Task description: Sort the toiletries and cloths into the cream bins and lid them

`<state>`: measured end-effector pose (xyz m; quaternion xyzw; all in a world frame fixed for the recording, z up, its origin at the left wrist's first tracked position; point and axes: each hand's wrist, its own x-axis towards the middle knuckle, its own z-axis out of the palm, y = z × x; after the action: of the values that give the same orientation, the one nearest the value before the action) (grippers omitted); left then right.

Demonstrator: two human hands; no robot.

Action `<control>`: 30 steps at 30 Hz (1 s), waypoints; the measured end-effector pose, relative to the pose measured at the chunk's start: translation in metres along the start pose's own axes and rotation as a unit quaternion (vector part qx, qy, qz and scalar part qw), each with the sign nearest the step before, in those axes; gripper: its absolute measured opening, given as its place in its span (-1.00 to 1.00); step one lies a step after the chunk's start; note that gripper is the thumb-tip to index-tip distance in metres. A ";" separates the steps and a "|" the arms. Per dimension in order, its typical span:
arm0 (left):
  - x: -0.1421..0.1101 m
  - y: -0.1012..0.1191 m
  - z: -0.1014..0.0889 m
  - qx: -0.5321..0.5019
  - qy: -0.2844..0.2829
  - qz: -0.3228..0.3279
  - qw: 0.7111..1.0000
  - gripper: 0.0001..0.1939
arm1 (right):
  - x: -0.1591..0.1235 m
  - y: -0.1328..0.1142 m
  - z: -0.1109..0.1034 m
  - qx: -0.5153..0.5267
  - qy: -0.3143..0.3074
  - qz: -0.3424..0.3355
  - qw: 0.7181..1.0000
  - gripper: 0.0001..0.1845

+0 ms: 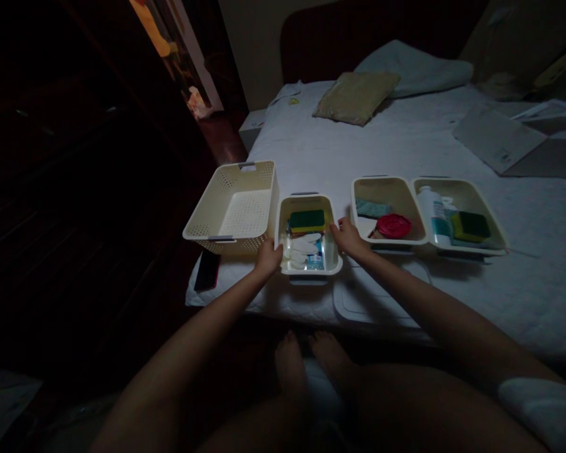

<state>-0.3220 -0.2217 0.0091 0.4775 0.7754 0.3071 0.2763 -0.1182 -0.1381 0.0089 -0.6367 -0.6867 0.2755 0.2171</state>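
Note:
Between my two hands is a small cream storage bin (pixel 333 253) with a green and yellow sponge (pixel 306 220), white pieces (pixel 305 244) and a blue packet (pixel 316 259) inside. My left hand (pixel 267 257) grips its left wall, and my right hand (pixel 348 238) grips the right wall. A larger perforated basket (pixel 245 214) stands just left of the bin. To the right are two similar bins: one bin (pixel 364 187) has a red roll (pixel 393 226) and a grey-green cloth (pixel 372 208); the other bin (pixel 488 195) holds a white bottle (pixel 436 214) and a sponge (pixel 470 226).
Everything stands on a bed with a white cover (pixel 415 138). A phone (pixel 207 270) lies at its left corner. A whitish lid (pixel 372 296) lies near the front edge. Farther back are a beige cushion (pixel 356 97) and an opened cardboard box (pixel 514 138).

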 end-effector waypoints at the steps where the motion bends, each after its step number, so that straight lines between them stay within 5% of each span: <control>1: -0.001 0.000 0.000 0.016 -0.004 0.008 1.000 -0.79 | -0.003 0.001 -0.002 0.005 -0.003 0.008 1.000 -0.71; 8: -0.006 0.001 -0.001 0.108 -0.047 0.059 0.991 -0.78 | -0.017 0.004 -0.009 0.009 -0.022 0.061 0.998 -0.71; 20: -0.005 -0.005 0.000 0.134 -0.035 0.117 0.983 -0.70 | -0.009 0.022 0.004 0.099 -0.016 0.032 0.994 -0.66; 26: -0.005 0.006 0.000 0.140 0.003 0.194 0.971 -0.75 | -0.029 0.059 -0.020 0.206 -0.109 -0.049 0.971 -0.68; 30: -0.003 0.010 0.010 0.133 0.036 0.243 0.960 -0.72 | -0.052 0.089 -0.048 0.095 -0.141 -0.167 0.971 -0.74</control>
<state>-0.3074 -0.2186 0.0102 0.6727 0.6792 0.2763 0.0989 -0.0153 -0.1816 -0.0107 -0.4440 -0.7780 0.3860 0.2204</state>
